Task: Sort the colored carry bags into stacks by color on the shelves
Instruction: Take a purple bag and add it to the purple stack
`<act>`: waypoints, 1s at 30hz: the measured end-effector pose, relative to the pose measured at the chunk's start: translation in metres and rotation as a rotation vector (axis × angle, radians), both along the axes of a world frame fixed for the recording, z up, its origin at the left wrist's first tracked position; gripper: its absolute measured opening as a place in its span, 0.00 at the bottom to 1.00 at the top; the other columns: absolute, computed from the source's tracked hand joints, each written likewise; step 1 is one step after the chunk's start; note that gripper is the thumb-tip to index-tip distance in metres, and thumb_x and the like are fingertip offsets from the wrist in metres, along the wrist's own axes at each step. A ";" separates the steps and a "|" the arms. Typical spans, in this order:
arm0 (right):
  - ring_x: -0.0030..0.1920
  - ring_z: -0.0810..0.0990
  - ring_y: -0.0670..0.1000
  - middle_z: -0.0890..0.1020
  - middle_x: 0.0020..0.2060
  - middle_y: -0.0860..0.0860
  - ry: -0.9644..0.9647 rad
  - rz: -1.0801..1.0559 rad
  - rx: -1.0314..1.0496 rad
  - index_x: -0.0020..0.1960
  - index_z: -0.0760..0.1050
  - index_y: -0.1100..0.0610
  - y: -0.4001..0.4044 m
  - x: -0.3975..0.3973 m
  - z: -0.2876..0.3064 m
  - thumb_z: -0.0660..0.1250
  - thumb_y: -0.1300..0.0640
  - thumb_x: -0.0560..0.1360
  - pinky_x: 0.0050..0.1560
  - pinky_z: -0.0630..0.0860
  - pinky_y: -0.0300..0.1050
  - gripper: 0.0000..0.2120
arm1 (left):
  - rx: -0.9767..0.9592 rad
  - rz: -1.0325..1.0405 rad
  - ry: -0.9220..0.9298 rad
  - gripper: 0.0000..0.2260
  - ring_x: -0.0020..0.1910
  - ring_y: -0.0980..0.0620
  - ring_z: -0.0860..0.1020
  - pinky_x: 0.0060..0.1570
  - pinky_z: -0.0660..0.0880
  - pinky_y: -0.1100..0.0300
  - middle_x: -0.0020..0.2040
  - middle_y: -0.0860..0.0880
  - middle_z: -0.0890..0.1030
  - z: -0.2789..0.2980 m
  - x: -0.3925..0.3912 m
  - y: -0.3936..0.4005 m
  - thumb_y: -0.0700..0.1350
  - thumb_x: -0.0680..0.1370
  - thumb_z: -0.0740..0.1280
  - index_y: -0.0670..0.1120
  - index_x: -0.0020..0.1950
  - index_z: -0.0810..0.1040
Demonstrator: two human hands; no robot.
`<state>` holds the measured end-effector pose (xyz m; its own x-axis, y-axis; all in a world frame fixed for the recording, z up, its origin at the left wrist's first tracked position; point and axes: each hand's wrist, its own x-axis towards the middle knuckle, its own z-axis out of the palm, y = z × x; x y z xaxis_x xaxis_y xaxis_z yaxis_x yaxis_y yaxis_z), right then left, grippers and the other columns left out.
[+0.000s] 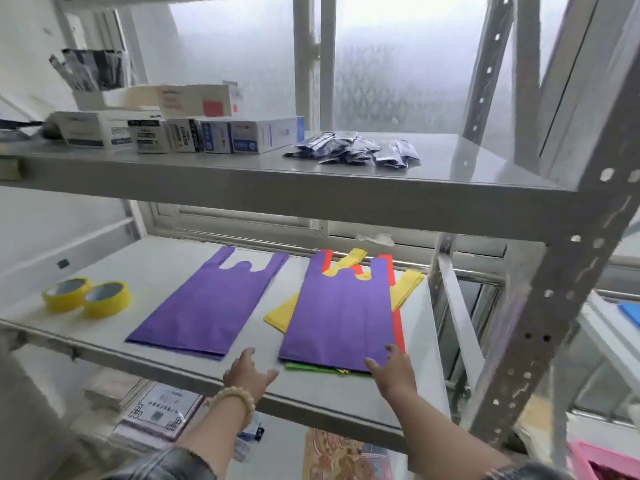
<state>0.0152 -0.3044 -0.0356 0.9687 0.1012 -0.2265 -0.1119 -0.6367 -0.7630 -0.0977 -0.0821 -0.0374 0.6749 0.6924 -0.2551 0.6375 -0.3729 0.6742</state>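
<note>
The right hand reaches up to the middle shelf, fingers spread, thumb and fingertips touching the near right corner of the mixed pile; whether it pinches the top bag cannot be told. The left hand, a bead bracelet at its wrist, hovers spread and empty over the shelf's front edge, just left of the pile.

The pile's top bag is purple; under it show one yellow bag, one red bag and a green edge at the front. Left of the pile, apart from it, lies a purple stack, handles pointing back. Farther left of the pile stand two yellow tape rolls, touching. Above the pile, on the upper shelf, sit a row of small boxes and a heap of dark packets.
</note>
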 end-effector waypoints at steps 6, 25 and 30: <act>0.65 0.72 0.59 0.70 0.66 0.57 0.038 -0.140 -0.128 0.71 0.63 0.58 -0.007 0.038 -0.007 0.66 0.50 0.75 0.64 0.69 0.48 0.28 | 0.032 -0.126 0.048 0.28 0.65 0.43 0.71 0.65 0.67 0.56 0.65 0.44 0.74 -0.020 0.064 -0.007 0.53 0.72 0.70 0.45 0.69 0.67; 0.62 0.76 0.56 0.77 0.61 0.55 0.288 -0.312 -0.305 0.64 0.72 0.59 0.034 0.082 -0.010 0.72 0.50 0.68 0.58 0.72 0.43 0.28 | -0.071 -0.106 0.185 0.22 0.59 0.42 0.77 0.56 0.73 0.57 0.59 0.41 0.78 -0.017 0.141 0.028 0.51 0.72 0.70 0.38 0.60 0.74; 0.66 0.70 0.55 0.75 0.63 0.54 0.307 -0.388 -0.306 0.64 0.71 0.58 0.039 0.080 -0.005 0.69 0.48 0.71 0.62 0.68 0.43 0.26 | -0.091 -0.112 0.190 0.14 0.43 0.45 0.75 0.39 0.66 0.61 0.33 0.46 0.73 -0.017 0.142 0.038 0.45 0.75 0.66 0.41 0.33 0.68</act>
<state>0.0949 -0.2649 -0.0407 0.8075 -0.3620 -0.4657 -0.5677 -0.6913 -0.4470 0.0441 -0.0438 -0.0540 0.6799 0.5846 -0.4427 0.7142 -0.3912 0.5803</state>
